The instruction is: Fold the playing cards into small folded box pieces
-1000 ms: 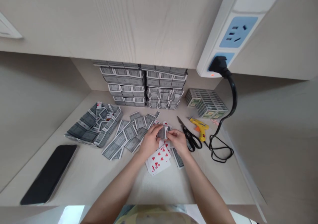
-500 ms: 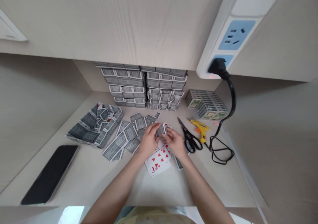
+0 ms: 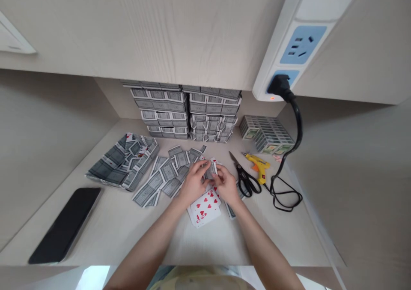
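Between my two hands is a grey-backed playing card (image 3: 211, 170), which looks folded. My left hand (image 3: 194, 182) pinches its left side, and my right hand (image 3: 226, 183) grips its right edge with thumb and fingers. Just below them lie face-up heart cards (image 3: 206, 208) in a loose pile. Grey-backed cards (image 3: 153, 188) are scattered to the left of my left hand, some joined in strips. Black-handled scissors (image 3: 246, 180) lie right of my right hand, and a yellow glue gun (image 3: 260, 166) rests beyond them. My palms hide part of the cards underneath.
On the left stand a tray made of cards (image 3: 96, 175) with card pieces inside and a black phone (image 3: 66, 225). Stacked card-covered boxes (image 3: 165, 106) line the back. Card packs (image 3: 272, 132) sit back right. A black cable (image 3: 301, 127) hangs from a power strip (image 3: 290, 63).
Both hands stay in nearly the same place. The card between them has turned slightly, and the fingers have shifted a little on it.
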Motion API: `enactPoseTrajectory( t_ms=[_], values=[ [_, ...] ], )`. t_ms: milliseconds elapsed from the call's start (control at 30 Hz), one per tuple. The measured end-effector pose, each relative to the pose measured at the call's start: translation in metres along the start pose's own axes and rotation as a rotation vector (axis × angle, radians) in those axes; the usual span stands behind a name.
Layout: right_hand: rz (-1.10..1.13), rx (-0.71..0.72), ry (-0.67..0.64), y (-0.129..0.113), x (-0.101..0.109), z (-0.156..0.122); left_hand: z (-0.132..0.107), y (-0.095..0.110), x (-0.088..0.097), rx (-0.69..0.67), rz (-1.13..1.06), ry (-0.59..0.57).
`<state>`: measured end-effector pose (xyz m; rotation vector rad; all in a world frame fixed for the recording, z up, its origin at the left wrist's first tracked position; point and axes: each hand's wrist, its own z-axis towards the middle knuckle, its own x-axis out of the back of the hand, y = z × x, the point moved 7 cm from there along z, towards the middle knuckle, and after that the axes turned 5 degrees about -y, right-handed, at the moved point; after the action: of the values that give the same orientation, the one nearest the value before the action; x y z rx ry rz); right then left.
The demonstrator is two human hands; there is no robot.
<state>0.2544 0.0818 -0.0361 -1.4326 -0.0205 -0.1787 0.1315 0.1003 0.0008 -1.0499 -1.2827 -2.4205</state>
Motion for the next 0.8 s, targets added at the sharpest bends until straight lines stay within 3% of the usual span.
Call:
enactPoseTrajectory(
  t_ms=[333,467,600,700,800],
  values=[
    [0.127,-0.077,-0.062,-0.007,0.001,0.005,0.002,0.001,0.004,-0.032,0.032,-0.102],
    [0.015,-0.039,0.035,-0.008,0.014,0.007,0.003,-0.010,0.012,0.059,0.108,-0.022],
    [-0.285,0.047,0.130,-0.015,0.028,0.008,0.003,-0.026,0.031,0.200,0.157,0.141],
    [-0.528,0.133,0.065,-0.022,0.022,0.007,0.001,-0.033,0.043,0.272,0.165,0.242],
    [-0.677,0.214,-0.100,-0.024,0.005,0.004,0.001,-0.037,0.050,0.294,0.204,0.283]
  ],
)
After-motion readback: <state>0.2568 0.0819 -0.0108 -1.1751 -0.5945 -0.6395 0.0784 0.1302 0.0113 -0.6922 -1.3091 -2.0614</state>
